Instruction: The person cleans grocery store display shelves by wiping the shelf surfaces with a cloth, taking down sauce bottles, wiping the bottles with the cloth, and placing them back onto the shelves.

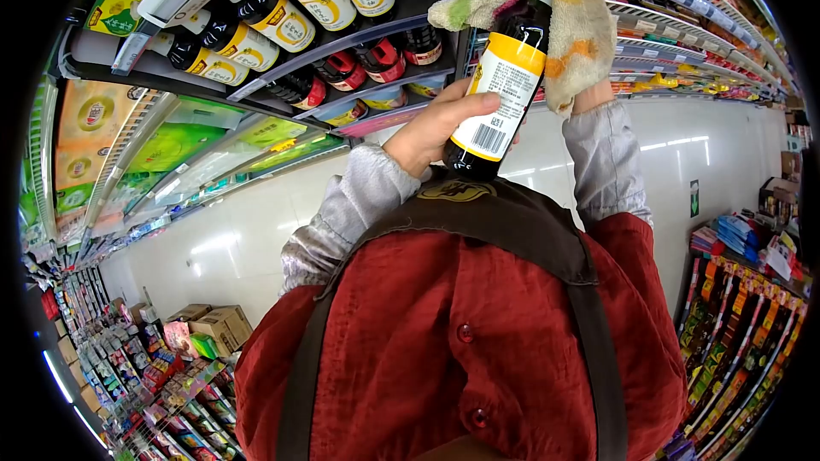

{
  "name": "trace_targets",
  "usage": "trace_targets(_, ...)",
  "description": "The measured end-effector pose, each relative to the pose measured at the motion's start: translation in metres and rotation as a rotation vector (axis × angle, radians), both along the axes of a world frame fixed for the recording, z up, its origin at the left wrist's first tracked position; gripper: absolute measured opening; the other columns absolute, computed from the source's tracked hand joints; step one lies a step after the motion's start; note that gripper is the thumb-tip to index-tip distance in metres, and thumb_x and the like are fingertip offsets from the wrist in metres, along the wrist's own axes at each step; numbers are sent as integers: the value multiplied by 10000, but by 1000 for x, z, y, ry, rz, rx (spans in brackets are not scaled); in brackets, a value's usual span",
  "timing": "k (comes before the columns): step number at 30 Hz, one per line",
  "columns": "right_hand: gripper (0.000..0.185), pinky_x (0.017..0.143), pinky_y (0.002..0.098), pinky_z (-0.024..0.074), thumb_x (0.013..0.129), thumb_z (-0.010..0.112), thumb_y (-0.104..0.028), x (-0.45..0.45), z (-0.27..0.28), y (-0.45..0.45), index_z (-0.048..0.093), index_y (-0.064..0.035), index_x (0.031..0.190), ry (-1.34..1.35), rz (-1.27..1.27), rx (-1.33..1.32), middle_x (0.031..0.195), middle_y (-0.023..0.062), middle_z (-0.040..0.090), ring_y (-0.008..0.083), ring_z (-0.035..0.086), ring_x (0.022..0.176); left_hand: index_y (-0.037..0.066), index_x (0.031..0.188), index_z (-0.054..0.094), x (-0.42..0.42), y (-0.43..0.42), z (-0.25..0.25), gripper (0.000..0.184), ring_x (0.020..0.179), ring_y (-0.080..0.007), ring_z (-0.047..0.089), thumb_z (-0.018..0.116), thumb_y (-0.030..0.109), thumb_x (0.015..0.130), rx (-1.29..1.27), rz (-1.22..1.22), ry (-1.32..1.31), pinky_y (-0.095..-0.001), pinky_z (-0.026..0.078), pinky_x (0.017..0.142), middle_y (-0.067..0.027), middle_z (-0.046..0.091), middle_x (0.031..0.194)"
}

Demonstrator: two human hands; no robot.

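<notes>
My left hand (436,124) is closed around the lower part of a dark sauce bottle (502,90), thumb across its label. The label is white and yellow, with printed text and a barcode. The bottle tilts, its base near my chest and its white neck pointing away. A pale terry cloth (578,34) with orange, green and pink patches wraps around that neck. My right hand (589,98) holds the cloth there; its fingers are hidden beneath the fabric.
Similar yellow-labelled bottles (325,0) line the shelf at upper left, above red-labelled bottles (380,60). Wire-fronted shelves (666,21) curve along the upper right. Cardboard boxes (224,327) stand at lower left, and hanging packets (743,333) fill a rack at right.
</notes>
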State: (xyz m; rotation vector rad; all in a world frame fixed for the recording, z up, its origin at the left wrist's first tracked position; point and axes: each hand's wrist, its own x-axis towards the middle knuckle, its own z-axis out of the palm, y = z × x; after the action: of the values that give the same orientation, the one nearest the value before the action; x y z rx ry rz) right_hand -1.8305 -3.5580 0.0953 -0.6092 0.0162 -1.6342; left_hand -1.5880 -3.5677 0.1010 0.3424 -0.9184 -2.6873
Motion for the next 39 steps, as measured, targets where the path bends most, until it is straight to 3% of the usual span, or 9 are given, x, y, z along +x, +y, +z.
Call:
trace_targets(7,391,950,357,487,1001,403,-304,-8,-22,-10,451,-57,1301,-66,119,-154,1240,127,558,259,558,1109,-39,1282,403,3,6,-2,577,877,-304,680,657,276,870,-25,52,-11,-375,589,725,-184,613,1089)
trace_targets(14,322,869,354,539,966,507,-279,3,-13,-7,531,-71,1210,-18,-66,33,1152,108,613,235,611,1020,-39,1272,430,3,6,-1,585,882,-286,682,593,387,907,-68,36,32,-359,588,723,-166,621,1089)
trace_targets(16,327,877,356,535,967,504,-282,1,-15,-8,528,-72,1216,-30,-32,25,1161,106,609,237,608,1025,1,1278,446,3,9,4,763,894,-249,665,486,634,855,-193,57,-66,-367,573,753,-162,626,1081)
trace_targets(19,404,999,341,446,1004,392,-304,1,-20,-11,415,-80,1339,-18,132,-208,1311,104,504,239,508,1176,13,1296,438,3,10,3,753,906,-259,666,407,641,882,-124,64,-107,-388,576,772,-163,625,1090)
trace_targets(22,350,923,339,505,976,479,-311,5,-21,-7,515,-86,1242,-127,80,16,1214,95,588,236,574,1091,24,1310,431,3,10,0,764,910,-266,667,362,655,885,-107,64,-126,-404,576,785,-163,621,1102)
trace_targets(31,357,948,327,484,986,452,-308,22,-2,-5,493,-95,1270,-169,88,-69,1220,88,581,219,564,1100,18,1309,426,4,11,1,782,910,-259,664,364,665,875,-139,75,-136,-381,575,771,-160,617,1106)
trace_targets(34,393,1037,335,405,994,408,-298,45,35,1,435,-82,1321,214,-654,755,1308,105,510,243,501,1184,-8,1269,460,7,10,-4,655,862,-272,685,486,542,914,-59,82,-55,-356,586,711,-154,636,1079)
trace_targets(37,389,996,350,448,987,426,-307,12,-10,-8,454,-78,1301,-133,159,-93,1261,107,548,243,538,1138,-5,1265,459,7,10,-2,660,851,-275,687,495,548,907,-41,73,-37,-353,588,699,-156,638,1071)
trace_targets(39,378,976,350,463,989,424,-301,10,-15,-9,463,-75,1291,-158,152,-59,1248,107,557,244,549,1120,-2,1263,460,7,10,-2,655,853,-272,687,484,550,911,-48,78,-47,-353,588,701,-155,638,1068)
